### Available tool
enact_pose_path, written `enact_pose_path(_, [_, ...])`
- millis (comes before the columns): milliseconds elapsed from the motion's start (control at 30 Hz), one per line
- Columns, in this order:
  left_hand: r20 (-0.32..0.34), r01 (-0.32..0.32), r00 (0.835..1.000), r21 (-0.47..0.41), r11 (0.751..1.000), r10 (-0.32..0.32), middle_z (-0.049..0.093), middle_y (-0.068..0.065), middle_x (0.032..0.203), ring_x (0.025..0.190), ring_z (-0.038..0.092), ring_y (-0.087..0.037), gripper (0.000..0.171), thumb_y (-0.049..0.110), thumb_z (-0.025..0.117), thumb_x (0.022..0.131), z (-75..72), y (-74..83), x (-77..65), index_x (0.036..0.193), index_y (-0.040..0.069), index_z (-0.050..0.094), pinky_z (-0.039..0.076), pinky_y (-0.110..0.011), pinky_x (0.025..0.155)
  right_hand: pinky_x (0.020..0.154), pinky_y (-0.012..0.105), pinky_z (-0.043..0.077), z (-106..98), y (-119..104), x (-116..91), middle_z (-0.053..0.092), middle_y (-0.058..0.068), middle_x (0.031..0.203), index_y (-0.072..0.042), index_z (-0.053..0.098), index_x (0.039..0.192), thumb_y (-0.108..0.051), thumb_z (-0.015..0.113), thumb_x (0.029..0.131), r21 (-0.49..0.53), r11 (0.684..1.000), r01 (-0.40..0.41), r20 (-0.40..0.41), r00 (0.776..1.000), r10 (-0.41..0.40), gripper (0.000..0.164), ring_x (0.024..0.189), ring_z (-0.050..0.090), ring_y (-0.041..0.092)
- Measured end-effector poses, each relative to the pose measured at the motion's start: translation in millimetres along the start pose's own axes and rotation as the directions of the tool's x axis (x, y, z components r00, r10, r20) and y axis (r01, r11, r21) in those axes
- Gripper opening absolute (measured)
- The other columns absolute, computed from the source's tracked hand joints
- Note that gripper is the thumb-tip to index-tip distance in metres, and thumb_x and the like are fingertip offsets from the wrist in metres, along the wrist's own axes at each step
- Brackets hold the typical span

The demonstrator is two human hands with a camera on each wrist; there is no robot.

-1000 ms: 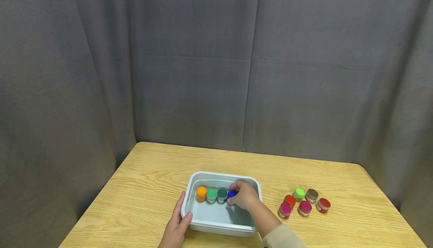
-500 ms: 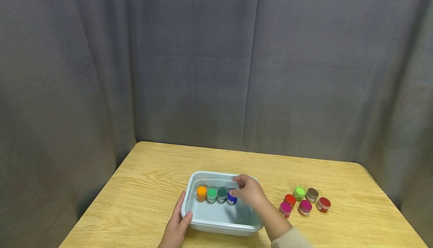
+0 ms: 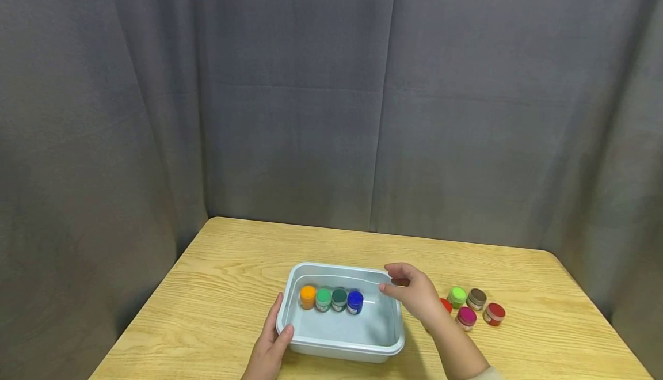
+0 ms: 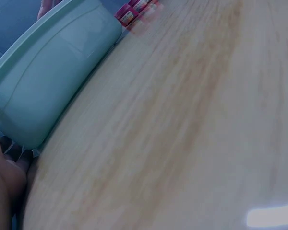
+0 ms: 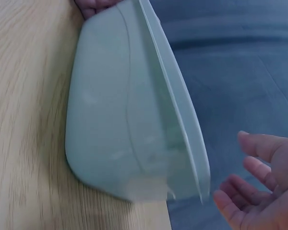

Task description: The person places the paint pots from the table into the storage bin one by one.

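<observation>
Left grip: my left hand (image 3: 269, 342) holds the tray's near left corner, thumb over the rim, fingers along the outer wall.
Tray: the pale blue tray (image 3: 331, 328) extends rightward from that grip, standing on the wooden table (image 3: 181, 311).
Row of jars: inside, upright and side by side; the orange jar (image 3: 308, 297) is nearest my left fingers, then, moving away, the light green jar (image 3: 323, 299), dark green jar (image 3: 339, 300) and blue jar (image 3: 354, 303).
Right grip: my right hand (image 3: 416, 296) hovers by the tray's right rim, thumb and fingers parted, holding nothing.
Loose jars: beyond my right hand, the red jar (image 3: 446, 306) partly hidden by it, then the lime jar (image 3: 457, 296), magenta jar (image 3: 467, 318), brown jar (image 3: 476, 299) and dark red jar (image 3: 494, 314).
Curtain: grey curtain (image 3: 300, 109), farthest from both hands.
</observation>
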State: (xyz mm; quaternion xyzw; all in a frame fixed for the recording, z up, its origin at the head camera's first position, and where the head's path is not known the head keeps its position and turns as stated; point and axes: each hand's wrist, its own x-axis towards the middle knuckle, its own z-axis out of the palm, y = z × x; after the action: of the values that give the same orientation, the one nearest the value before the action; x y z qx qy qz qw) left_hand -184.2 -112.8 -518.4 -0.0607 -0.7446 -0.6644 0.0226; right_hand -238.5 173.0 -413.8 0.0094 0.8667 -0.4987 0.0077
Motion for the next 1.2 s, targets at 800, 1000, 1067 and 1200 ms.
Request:
enact_pose_path(800, [-0.004,0.012,1.0,0.014,1.0,-0.012,0.005,-0.02,0.164,0.146,0.014,-0.048,0.066,0.029,0.045,0.104,-0.6,-1.2,0.6,0.158,0.01,0.012,0.023,-0.055,0.113,0.081,0.029,0.06,-76.5,75.1,-23.4,0.039,0.027,0.148,0.0,0.043,0.142,-0.033,0.067,0.093,0.028,0.99,-0.141,-0.062,0.988,0.142,0.064,0.135,0.04,0.043])
enact_pose_path(1000, [0.003,0.007,1.0,0.003,1.0,-0.007,0.005,-0.022,0.164,0.146,0.013,-0.049,0.066,0.029,0.045,0.104,-1.0,-1.5,0.8,0.158,0.01,0.012,0.023,-0.058,0.113,0.108,0.058,0.044,-85.8,89.5,-27.5,0.042,0.027,0.147,0.001,0.043,0.142,-0.036,0.065,0.094,-0.028,0.987,-0.16,-0.105,0.982,0.157,0.065,0.135,0.041,0.044])
enact_pose_path(1067, [0.004,0.007,1.0,-0.003,1.0,-0.007,0.005,-0.022,0.163,0.146,0.012,-0.05,0.066,0.029,0.045,0.104,-1.0,-1.5,0.6,0.158,0.01,0.012,0.023,-0.058,0.113,0.11,0.061,0.041,-87.6,94.6,-28.6,0.041,0.027,0.148,0.002,0.041,0.143,-0.033,0.065,0.095,-0.016,0.986,-0.166,-0.11,0.98,0.163,0.064,0.135,0.04,0.043])
enact_pose_path(1200, [0.004,0.004,1.0,-0.007,1.0,-0.004,0.005,-0.023,0.163,0.145,0.012,-0.05,0.066,0.028,0.045,0.104,-0.8,-1.7,0.2,0.158,0.011,0.012,0.023,-0.058,0.112,0.114,0.061,0.036,-89.7,103.8,-29.1,0.037,0.027,0.151,0.003,0.038,0.144,-0.033,0.064,0.095,0.009,0.981,-0.192,-0.099,0.976,0.192,0.066,0.138,0.036,0.044])
